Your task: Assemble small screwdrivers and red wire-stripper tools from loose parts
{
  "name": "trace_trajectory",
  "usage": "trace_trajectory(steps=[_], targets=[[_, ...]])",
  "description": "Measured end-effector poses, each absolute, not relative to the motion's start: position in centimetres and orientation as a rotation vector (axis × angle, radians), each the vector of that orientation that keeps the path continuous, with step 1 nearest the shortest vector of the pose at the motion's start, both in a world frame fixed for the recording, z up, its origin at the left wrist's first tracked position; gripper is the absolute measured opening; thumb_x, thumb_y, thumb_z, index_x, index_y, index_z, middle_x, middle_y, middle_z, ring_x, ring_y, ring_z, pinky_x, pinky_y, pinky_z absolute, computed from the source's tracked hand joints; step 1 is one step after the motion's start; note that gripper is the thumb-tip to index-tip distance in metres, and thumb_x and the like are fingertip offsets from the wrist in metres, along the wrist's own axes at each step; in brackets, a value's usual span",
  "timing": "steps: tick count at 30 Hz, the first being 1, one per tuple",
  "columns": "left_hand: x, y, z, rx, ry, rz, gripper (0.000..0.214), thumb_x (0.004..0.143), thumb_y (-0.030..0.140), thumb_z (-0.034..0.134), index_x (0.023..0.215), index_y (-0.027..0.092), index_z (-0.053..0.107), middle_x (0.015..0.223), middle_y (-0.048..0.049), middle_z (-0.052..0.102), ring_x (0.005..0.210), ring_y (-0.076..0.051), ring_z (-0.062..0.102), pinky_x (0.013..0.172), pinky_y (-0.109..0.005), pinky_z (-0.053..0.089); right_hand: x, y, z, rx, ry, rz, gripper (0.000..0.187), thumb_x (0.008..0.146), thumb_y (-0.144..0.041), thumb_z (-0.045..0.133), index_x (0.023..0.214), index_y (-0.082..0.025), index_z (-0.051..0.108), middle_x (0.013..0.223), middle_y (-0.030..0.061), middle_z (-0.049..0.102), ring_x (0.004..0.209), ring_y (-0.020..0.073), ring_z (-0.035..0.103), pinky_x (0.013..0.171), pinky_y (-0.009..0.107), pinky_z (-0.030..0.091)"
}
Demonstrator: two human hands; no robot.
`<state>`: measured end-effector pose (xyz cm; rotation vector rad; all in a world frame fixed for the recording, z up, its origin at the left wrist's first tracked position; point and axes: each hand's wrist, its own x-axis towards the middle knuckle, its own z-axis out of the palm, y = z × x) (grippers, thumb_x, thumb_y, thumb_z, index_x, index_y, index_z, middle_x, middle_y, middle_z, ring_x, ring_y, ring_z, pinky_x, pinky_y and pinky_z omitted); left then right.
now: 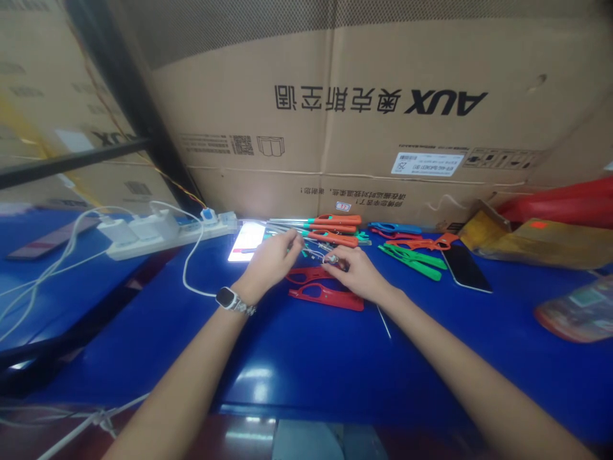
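My left hand [274, 257], with a watch on its wrist, is closed, thumb and fingers pinched together beside the heap of lighter parts. What it pinches, if anything, is too small to make out. My right hand [357, 271] is closed on a small part with a white wire [330, 259]. Red lighter shell halves [330, 298] lie flat just below both hands. Behind them are long-reach lighters with orange handles [338, 220] and metal tubes. A thin metal rod [384, 322] lies by my right forearm.
Green shell halves [414, 260], blue shells [395, 227] and an orange shell [433, 243] lie right, beside a dark phone [467, 268]. A lit screen [245, 243] and a power strip [143, 241] with cables are left. A large cardboard box [239, 83] stands behind the blue table [268, 345].
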<state>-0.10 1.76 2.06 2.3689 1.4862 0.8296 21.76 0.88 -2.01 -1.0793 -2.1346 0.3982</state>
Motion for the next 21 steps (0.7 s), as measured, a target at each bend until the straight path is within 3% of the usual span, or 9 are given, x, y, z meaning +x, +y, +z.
trace_trajectory(steps=[9,21], targets=[[-0.9,2.1,1.7,2.345,1.443,0.628,0.048,0.101,0.053,0.026,0.081,0.021,0.055,0.070,-0.0026,0.064,0.066,-0.021,0.061,0.063,-0.030,0.038,21.9,1.0,-2.3,-1.108,-2.147,0.463,0.009,0.085,-0.026,0.068,0.081,-0.018,0.067,0.064,-0.0032,0.054,0.057,0.0113,0.046,0.058,0.025,0.034],[-1.8,2.1,1.7,2.371,1.463,0.507,0.043,0.099,0.046,0.037,0.073,0.019,0.058,0.066,-0.0042,0.063,0.059,-0.019,0.057,0.058,-0.031,0.037,20.8,0.8,-1.7,-1.119,-2.326,0.379,0.006,0.089,-0.023,0.066,0.086,-0.020,0.070,0.074,-0.0009,0.065,0.066,0.0131,0.053,0.075,0.030,0.034]])
